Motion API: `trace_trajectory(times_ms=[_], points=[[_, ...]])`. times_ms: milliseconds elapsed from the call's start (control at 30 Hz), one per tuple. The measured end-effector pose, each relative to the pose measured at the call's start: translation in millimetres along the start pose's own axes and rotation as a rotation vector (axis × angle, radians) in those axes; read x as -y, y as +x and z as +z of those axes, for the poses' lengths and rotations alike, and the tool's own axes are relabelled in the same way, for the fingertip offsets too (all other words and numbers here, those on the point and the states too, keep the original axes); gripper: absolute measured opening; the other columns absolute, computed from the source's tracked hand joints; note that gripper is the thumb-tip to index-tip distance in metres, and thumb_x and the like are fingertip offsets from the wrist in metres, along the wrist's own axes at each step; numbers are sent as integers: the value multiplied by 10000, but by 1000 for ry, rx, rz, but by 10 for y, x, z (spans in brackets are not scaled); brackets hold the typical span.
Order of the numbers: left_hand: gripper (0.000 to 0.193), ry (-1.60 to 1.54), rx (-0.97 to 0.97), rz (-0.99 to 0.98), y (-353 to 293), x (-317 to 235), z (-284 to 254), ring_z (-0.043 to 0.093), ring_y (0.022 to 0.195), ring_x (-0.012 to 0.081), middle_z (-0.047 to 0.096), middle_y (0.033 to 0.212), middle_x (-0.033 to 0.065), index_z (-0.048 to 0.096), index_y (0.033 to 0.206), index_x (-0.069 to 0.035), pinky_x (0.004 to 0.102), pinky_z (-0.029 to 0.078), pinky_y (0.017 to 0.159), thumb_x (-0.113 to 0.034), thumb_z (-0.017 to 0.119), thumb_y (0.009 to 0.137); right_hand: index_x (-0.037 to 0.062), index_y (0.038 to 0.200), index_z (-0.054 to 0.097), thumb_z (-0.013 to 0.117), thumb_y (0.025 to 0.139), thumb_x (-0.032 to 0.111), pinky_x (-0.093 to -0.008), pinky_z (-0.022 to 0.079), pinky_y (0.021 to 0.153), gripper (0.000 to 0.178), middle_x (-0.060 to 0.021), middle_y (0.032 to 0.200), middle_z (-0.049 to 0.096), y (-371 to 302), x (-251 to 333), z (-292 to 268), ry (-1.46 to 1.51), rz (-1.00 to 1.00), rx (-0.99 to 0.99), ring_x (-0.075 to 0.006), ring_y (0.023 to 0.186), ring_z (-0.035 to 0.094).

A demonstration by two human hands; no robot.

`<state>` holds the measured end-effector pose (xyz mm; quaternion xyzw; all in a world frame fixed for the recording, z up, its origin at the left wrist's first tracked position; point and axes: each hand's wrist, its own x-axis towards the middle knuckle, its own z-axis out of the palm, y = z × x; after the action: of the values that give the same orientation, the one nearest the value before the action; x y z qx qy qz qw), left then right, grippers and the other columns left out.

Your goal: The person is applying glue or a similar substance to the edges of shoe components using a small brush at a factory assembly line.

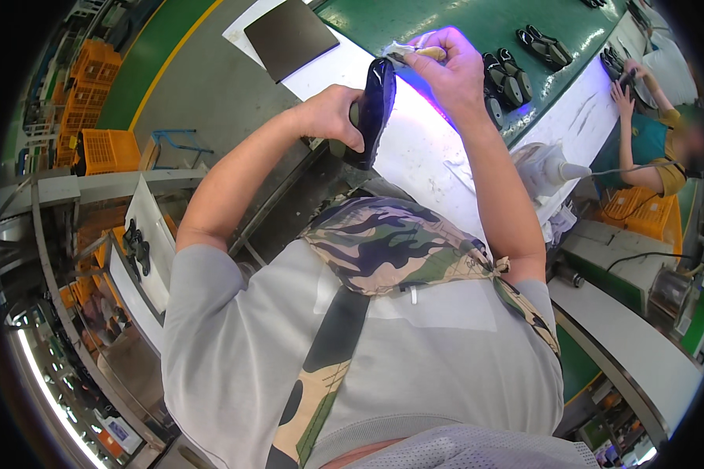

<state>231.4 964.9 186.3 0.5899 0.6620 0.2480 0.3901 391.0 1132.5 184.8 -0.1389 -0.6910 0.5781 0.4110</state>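
A glossy black shoe with a grey-green part [378, 105] is held up over the white worktable. My left hand [335, 115] is closed round one side of it, the thumb pressing near its lower end. At the shoe's upper end, my right hand [452, 69] pinches a small tool with a tan handle and a whitish, cloth-like wrapping [401, 51]. The tool's tip is at or very close to the shoe's toe; whether they touch I cannot tell. Purple-blue light falls along my right fingers and the table edge.
A dark square board [290, 39] lies on the white table [422, 148]. Several sandals [507, 78] stand on the green surface beyond. A white nozzle bottle [546, 167] stands near my right forearm. At the right, another person [641, 133] handles footwear. Orange crates [108, 151] stand at left.
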Motion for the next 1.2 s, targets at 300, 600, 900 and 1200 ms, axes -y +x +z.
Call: trace_trajectory(times_ms=[300,600,900,1200], points=[[570,-230,180,-80,-36,7,-24,624,844,156,682,927,77,622,1045,42,299,506,808,-129,836,546,11,848,553,723,789,-2,-246,511,705,181,-67,875,653,-30,-132,11,35,-19,12,-95,783,588],[597,-510,173,-167,-90,176,-44,631,873,184,664,961,92,583,1129,37,305,509,828,-107,797,591,26,851,513,685,819,-47,-267,503,795,189,-113,969,625,-165,-123,119,-15,-38,202,-125,867,584],[450,-906,113,-199,-145,478,3,662,792,203,688,913,118,645,1044,57,319,535,786,-90,770,638,32,798,518,704,767,-7,-280,484,731,193,-93,862,649,-303,-139,324,8,-34,210,-142,819,602],[526,-1113,-56,-112,-254,680,-101,662,956,244,662,1068,142,565,1180,32,374,537,894,-166,729,721,37,793,513,697,749,-23,-277,478,728,199,-88,890,656,-376,-156,417,102,114,398,-126,830,593]])
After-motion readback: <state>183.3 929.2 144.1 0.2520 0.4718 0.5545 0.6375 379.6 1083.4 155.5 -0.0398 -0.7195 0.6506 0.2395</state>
